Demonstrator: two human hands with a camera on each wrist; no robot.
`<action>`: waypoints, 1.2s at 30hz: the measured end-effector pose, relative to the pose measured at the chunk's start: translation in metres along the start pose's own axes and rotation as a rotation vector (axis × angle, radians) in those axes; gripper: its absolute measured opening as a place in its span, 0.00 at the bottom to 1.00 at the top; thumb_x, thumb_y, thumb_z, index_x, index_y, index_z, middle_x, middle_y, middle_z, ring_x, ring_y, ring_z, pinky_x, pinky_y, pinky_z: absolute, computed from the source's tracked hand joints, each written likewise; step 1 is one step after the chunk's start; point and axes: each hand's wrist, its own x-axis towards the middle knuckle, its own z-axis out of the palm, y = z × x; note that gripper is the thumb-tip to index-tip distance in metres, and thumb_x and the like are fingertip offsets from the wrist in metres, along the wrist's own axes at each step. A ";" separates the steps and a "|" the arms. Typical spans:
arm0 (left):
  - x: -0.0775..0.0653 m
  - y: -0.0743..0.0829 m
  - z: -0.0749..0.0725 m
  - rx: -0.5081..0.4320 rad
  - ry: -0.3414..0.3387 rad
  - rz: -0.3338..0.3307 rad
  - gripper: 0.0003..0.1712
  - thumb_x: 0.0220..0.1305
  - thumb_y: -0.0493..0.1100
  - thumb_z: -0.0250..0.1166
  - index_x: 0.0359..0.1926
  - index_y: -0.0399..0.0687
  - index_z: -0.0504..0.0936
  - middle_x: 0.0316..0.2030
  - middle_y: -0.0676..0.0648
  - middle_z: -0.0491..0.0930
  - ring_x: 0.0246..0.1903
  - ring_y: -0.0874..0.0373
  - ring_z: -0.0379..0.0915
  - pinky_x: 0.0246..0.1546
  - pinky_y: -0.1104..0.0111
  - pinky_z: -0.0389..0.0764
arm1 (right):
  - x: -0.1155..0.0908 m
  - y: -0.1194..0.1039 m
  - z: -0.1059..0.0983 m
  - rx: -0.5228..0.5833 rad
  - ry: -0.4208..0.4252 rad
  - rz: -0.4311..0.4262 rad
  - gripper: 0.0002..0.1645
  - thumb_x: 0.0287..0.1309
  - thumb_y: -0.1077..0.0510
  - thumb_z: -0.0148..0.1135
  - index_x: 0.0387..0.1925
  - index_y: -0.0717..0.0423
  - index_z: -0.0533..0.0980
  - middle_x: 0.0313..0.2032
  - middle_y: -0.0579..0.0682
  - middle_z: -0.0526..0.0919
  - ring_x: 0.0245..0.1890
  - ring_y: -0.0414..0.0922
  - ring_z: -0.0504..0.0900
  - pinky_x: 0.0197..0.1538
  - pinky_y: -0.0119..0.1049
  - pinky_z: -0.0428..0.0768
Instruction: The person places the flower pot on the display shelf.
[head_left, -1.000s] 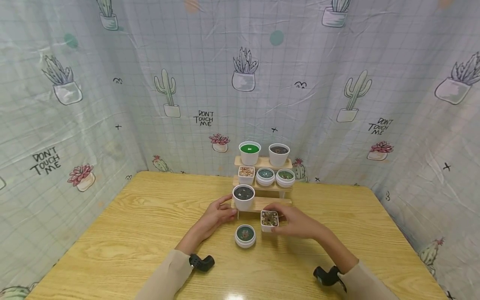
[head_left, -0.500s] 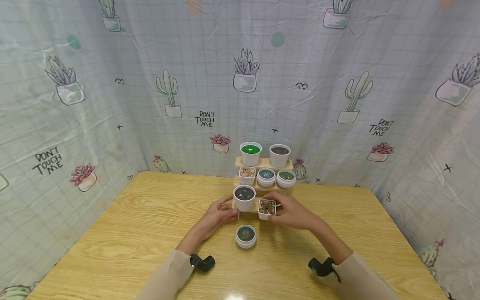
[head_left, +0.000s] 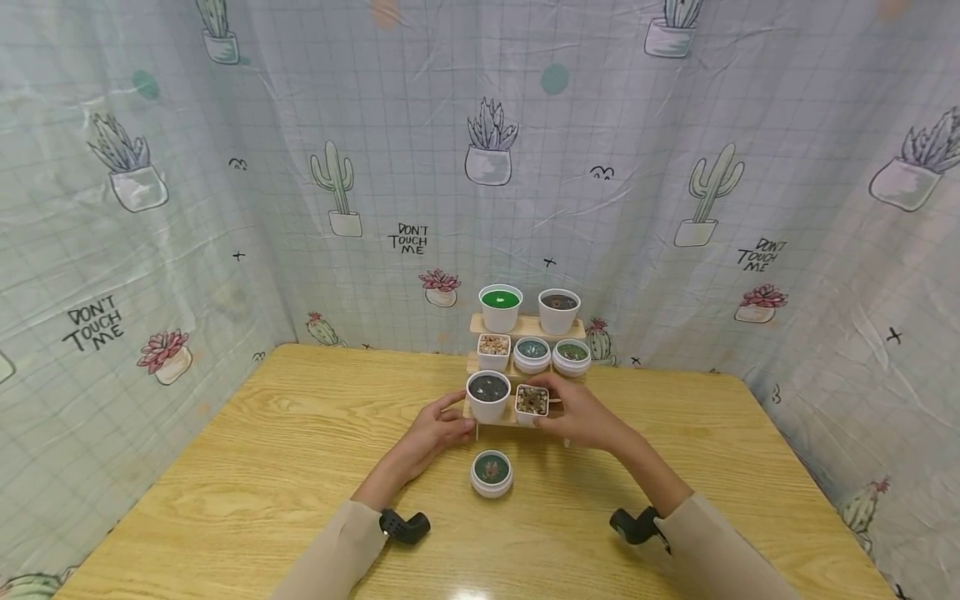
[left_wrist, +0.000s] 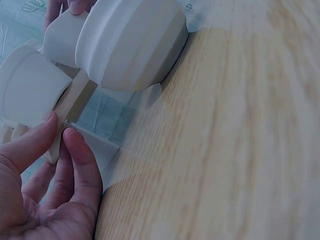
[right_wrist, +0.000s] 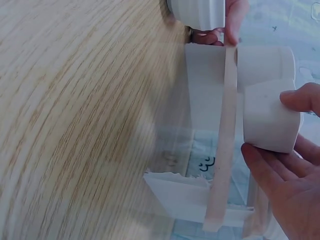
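A small square white pot (head_left: 530, 414) filled with pebbles is gripped by my right hand (head_left: 581, 414) at the lowest step of a wooden tiered stand (head_left: 498, 414). In the right wrist view a narrow gap shows between this square pot (right_wrist: 270, 117) and the board; contact is unclear. My left hand (head_left: 431, 433) pinches the left end of that lowest board (left_wrist: 75, 102), thumb above and fingers below. Beside it on the same step stands a round white pot with dark fill (head_left: 487, 405). A low round white pot with green fill (head_left: 492, 485) sits on the table in front.
The top step bears a green-filled pot (head_left: 500, 317) and a dark-filled pot (head_left: 558, 317). On the middle step stand a square pebble pot (head_left: 493, 360) and two low round pots (head_left: 532, 363). A patterned curtain (head_left: 405, 108) encloses the wooden table (head_left: 247, 467).
My right hand has carried the square pebble pot from in front of the stand back and slightly left, over the lowest step. The left hand has kept its place on the board's end.
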 end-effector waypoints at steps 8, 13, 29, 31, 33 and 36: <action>-0.001 0.001 0.001 -0.006 -0.001 0.003 0.42 0.72 0.34 0.62 0.80 0.39 0.54 0.45 0.49 0.82 0.45 0.62 0.81 0.50 0.69 0.84 | 0.004 0.008 0.004 0.018 0.055 0.015 0.31 0.59 0.65 0.70 0.64 0.66 0.72 0.57 0.64 0.81 0.55 0.57 0.83 0.58 0.53 0.85; 0.000 0.000 0.001 0.000 0.002 0.002 0.41 0.72 0.34 0.63 0.80 0.40 0.54 0.45 0.49 0.81 0.45 0.62 0.81 0.50 0.69 0.84 | 0.005 0.012 0.007 0.046 0.095 0.062 0.31 0.61 0.65 0.69 0.65 0.66 0.71 0.58 0.65 0.80 0.58 0.60 0.82 0.62 0.56 0.82; 0.000 0.000 0.000 0.002 0.004 0.004 0.40 0.73 0.33 0.61 0.80 0.40 0.54 0.45 0.49 0.81 0.45 0.62 0.81 0.51 0.69 0.84 | 0.003 0.017 0.014 0.067 0.143 0.089 0.30 0.64 0.63 0.67 0.66 0.60 0.72 0.61 0.64 0.80 0.60 0.60 0.82 0.63 0.55 0.82; 0.001 0.000 0.000 0.002 0.006 0.005 0.40 0.73 0.33 0.61 0.80 0.40 0.55 0.45 0.49 0.81 0.45 0.62 0.81 0.51 0.69 0.84 | 0.003 0.017 0.014 0.075 0.148 0.091 0.30 0.64 0.63 0.67 0.66 0.61 0.71 0.61 0.65 0.80 0.61 0.61 0.82 0.64 0.55 0.81; 0.001 0.000 0.000 0.001 0.008 0.004 0.40 0.73 0.33 0.61 0.80 0.40 0.55 0.45 0.49 0.81 0.45 0.62 0.81 0.50 0.69 0.84 | 0.002 0.017 0.015 0.081 0.153 0.096 0.31 0.64 0.64 0.68 0.66 0.61 0.70 0.62 0.66 0.79 0.62 0.62 0.81 0.64 0.54 0.81; 0.000 0.000 0.001 0.001 0.006 0.003 0.40 0.73 0.33 0.61 0.80 0.40 0.55 0.45 0.49 0.81 0.45 0.62 0.81 0.50 0.69 0.84 | 0.001 0.017 0.015 0.084 0.158 0.101 0.31 0.64 0.64 0.68 0.67 0.60 0.70 0.62 0.67 0.79 0.62 0.62 0.81 0.64 0.54 0.81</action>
